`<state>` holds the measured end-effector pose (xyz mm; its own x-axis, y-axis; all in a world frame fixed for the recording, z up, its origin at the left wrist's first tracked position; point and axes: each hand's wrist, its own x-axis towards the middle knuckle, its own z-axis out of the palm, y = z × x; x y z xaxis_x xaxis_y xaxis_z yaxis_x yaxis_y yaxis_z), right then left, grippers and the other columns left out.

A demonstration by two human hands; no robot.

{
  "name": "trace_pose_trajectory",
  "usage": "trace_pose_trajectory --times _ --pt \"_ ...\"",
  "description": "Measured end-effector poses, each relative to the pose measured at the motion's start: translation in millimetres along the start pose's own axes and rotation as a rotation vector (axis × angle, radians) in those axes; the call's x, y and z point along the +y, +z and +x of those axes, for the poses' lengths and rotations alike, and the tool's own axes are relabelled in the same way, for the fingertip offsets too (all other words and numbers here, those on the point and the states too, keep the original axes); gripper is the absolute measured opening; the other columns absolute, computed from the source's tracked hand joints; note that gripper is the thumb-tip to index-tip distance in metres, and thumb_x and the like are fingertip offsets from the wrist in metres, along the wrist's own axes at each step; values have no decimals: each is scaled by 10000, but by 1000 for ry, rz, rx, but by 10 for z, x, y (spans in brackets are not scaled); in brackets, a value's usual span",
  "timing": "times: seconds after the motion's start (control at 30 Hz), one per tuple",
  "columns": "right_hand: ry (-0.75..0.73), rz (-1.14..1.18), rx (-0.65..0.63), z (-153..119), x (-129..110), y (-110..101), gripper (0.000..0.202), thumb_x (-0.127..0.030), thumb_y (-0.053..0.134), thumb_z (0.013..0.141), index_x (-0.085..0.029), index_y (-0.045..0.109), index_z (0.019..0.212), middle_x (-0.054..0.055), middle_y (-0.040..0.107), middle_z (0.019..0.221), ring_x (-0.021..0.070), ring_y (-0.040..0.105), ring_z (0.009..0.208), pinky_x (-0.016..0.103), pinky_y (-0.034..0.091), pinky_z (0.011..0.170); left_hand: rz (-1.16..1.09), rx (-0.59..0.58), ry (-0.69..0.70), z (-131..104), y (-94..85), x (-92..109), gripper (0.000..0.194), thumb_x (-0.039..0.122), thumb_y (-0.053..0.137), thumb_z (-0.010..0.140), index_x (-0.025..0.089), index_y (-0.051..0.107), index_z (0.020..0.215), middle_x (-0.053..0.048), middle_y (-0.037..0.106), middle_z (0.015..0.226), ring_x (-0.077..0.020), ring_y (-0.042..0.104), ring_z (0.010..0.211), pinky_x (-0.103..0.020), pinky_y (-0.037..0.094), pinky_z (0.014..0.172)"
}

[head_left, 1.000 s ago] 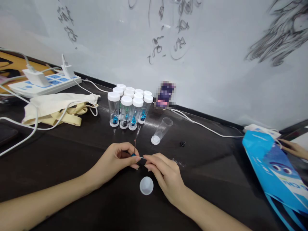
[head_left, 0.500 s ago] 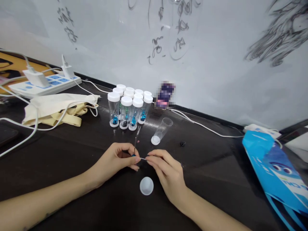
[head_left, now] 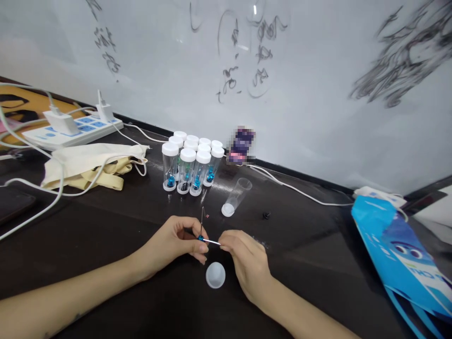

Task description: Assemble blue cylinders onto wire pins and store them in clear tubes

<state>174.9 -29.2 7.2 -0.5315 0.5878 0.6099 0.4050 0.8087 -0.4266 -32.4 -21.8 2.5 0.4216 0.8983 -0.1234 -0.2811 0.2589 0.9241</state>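
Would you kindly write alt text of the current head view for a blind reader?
At a dark table, a person's left hand holds a small blue part while the right hand pinches a thin rod leading to it. A round white piece lies nearer the viewer; beyond the hands stand an open clear tube and white-capped tubes.

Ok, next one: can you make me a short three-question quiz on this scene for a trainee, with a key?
1. What colour is the small part held in the left hand?
a) red
b) blue
c) yellow

2. True or false: the lone clear tube, set apart from the cluster of tubes, has a white cap on both ends.

3. What does the right hand pinch?

Key: 1. b. 2. False; one end is open. 3. The end of a thin pale rod.
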Motion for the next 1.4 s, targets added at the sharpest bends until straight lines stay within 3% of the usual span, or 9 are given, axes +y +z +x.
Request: trace_pose_trajectory --times 0.23,0.37,0.47,0.63,0.8,0.97,1.07,1.17,1.4 --pt "-64 -115 12 35 22 -86 192 -40 449 950 -169 591 944 79 646 862 186 601 755 312 481 673 -4 53 97 2 10 -1 138 219 809 713 143 694 727 19 668 721 -134 684 613 -255 591 634" --pt "-107 -233 137 293 -58 -409 240 -9 436 937 -174 607 972 93 660 941 200 623 878 316 492 748 -43 126 158 29 -23 28 129 265 744 790 147 701 761 -2 670 796 -147 682 698 -276 577 714" --pt "-43 -366 222 609 -140 -699 232 -49 442 954 -170 637 921 77 635 887 169 607 779 273 476 677 -22 101 166 28 -30 38 133 281 706 824 148 716 826 -34 691 854 -166 677 752 -275 554 734" --pt "-14 -633 124 1022 -75 -961 243 -99 438 965 -159 673 947 79 645 876 191 604 747 296 458 663 46 58 182 2 -7 56 172 294 645 866 142 725 867 -44 699 748 -135 604 641 -233 480 639" --pt "46 -556 0 1112 86 -875 214 -126 484 946 -173 692 964 73 668 891 202 645 771 298 483 682 32 39 215 -4 23 87 185 313 635 866 149 717 840 -45 683 821 -120 526 610 -230 416 587" --pt "121 -479 150 979 106 -938 248 -202 429 983 -165 638 1111 62 691 876 184 653 733 308 502 722 21 60 229 -12 24 98 208 339 596 894 166 708 867 -49 673 869 -133 532 672 -263 431 675" --pt "218 -471 243 800 181 -1115 270 -260 417 985 -164 649 1084 67 690 849 196 634 708 328 485 721 35 89 228 -10 8 76 164 327 660 855 172 713 868 -6 641 740 -126 527 642 -251 419 669" --pt "331 -467 254 526 375 -1195 273 -311 453 957 -165 682 981 80 683 834 222 622 733 339 466 712 55 110 220 -9 -4 53 151 274 718 812 164 721 914 7 641 671 -128 550 640 -245 423 681" --pt "554 -318 200 -205 887 -786 230 -391 596 834 -190 662 926 25 607 783 192 583 620 331 470 632 53 133 221 14 30 20 129 263 725 800 168 739 886 -52 731 886 -170 634 787 -268 474 740"
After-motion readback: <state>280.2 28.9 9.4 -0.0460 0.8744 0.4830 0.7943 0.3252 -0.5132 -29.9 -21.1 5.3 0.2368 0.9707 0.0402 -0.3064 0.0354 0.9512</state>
